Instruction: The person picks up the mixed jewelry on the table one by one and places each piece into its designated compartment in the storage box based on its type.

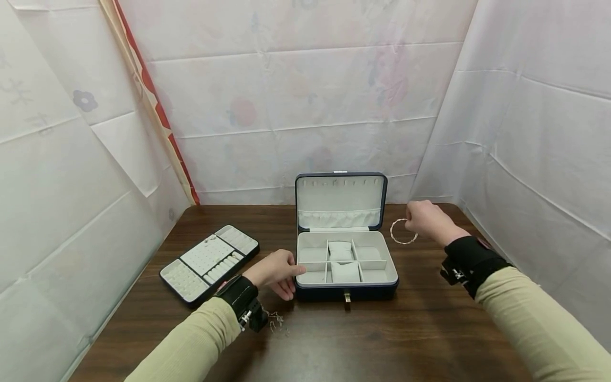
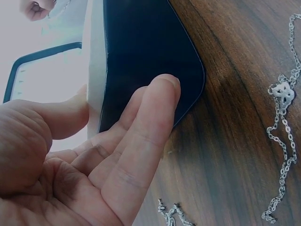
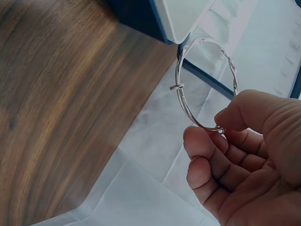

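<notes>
A dark blue jewelry box [image 1: 367, 293] stands with its lid raised, showing a white interior with dividers and two small cushions [image 1: 346, 272]. At its left side, my left hand [image 1: 277, 273] holds the wall, thumb over the white rim and fingers along the outer side [image 2: 141, 52]. To the right of the box, my right hand [image 1: 431, 222] pinches a twisted silver bangle [image 1: 392, 233] between thumb and fingertips, in the air. The right wrist view shows the whole bangle [image 3: 180, 101] upright above the pinch. Silver chain necklaces [image 2: 284, 96] lie on the table near my left hand.
A jewelry tray [image 1: 193, 303] with white padded sections and ring rolls lies to the left on the wooden table [image 1: 363, 345]. Patterned white sheets [image 1: 286, 106] hang behind and on both sides. The raised lid [image 1: 340, 199] stands at the back of the box.
</notes>
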`<state>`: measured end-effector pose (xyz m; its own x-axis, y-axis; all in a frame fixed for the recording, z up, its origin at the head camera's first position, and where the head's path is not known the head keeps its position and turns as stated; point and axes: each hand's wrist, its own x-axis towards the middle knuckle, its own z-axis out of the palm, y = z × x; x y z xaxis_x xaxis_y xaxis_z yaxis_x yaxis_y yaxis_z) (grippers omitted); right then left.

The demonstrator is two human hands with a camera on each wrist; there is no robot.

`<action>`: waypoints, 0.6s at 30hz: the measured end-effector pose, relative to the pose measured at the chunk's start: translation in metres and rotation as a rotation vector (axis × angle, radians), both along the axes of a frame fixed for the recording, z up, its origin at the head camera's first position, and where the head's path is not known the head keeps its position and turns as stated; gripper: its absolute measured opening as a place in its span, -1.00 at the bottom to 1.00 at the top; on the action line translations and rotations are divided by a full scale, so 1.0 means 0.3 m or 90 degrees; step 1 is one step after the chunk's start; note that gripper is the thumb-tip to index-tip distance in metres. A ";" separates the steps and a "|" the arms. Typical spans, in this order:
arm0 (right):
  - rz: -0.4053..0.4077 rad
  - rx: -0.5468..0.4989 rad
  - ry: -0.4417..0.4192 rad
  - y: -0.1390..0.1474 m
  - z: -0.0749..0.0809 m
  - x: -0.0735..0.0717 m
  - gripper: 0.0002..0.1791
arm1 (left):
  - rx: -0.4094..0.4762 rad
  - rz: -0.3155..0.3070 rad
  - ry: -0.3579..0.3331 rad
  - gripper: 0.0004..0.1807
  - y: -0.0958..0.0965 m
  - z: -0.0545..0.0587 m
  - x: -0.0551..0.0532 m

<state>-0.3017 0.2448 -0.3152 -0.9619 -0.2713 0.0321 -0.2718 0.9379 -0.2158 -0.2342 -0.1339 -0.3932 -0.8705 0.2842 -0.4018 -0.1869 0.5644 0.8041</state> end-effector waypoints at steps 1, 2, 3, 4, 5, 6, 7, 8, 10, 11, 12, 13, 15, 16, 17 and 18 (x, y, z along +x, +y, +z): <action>0.003 -0.002 0.005 -0.005 0.001 0.000 -0.97 | 0.000 0.000 0.000 -0.72 0.000 0.000 0.000; 0.006 -0.005 0.011 -0.008 0.002 0.000 -0.97 | 0.001 0.000 0.001 -0.72 0.000 0.000 0.000; 0.009 -0.007 0.015 -0.013 0.003 0.001 -0.97 | 0.000 0.000 0.001 -0.72 -0.001 0.000 0.000; 0.010 -0.008 0.018 -0.016 0.003 0.001 -0.97 | 0.001 -0.001 0.001 -0.72 -0.001 -0.001 0.000; 0.011 -0.008 0.022 -0.020 0.005 0.001 -0.97 | 0.001 -0.001 0.001 -0.72 -0.001 -0.001 0.000; 0.011 -0.008 0.024 -0.023 0.006 0.000 -0.97 | 0.000 -0.002 0.002 -0.72 -0.001 -0.001 -0.001; 0.012 -0.008 0.026 -0.027 0.007 0.000 -0.97 | 0.000 -0.002 0.001 -0.72 -0.001 -0.001 -0.001; 0.012 -0.007 0.027 -0.031 0.008 0.000 -0.97 | -0.001 -0.002 0.001 -0.72 -0.001 -0.002 -0.002; 0.010 -0.004 0.028 -0.038 0.010 0.000 -0.97 | -0.001 -0.002 0.000 -0.72 -0.001 -0.001 -0.002; 0.010 -0.004 0.028 -0.042 0.012 0.000 -0.97 | -0.001 -0.002 0.000 -0.73 0.000 -0.001 -0.002; 0.011 -0.004 0.028 -0.046 0.013 0.000 -0.97 | -0.001 -0.002 -0.001 -0.73 0.000 -0.001 -0.002; 0.012 -0.005 0.028 -0.051 0.014 0.001 -0.97 | 0.000 -0.002 -0.001 -0.73 0.000 -0.001 -0.002; 0.013 -0.007 0.027 -0.059 0.016 0.000 -0.97 | 0.001 -0.001 -0.002 -0.73 0.000 -0.002 -0.002; 0.015 -0.008 0.027 -0.063 0.016 -0.001 -0.97 | 0.001 0.000 -0.002 -0.73 0.000 -0.002 -0.002; 0.018 -0.009 0.027 -0.066 0.016 -0.002 -0.97 | 0.001 0.000 -0.001 -0.73 0.000 -0.002 -0.001; 0.020 -0.010 0.028 -0.070 0.015 -0.003 -0.96 | 0.002 0.000 0.000 -0.73 0.000 -0.003 -0.001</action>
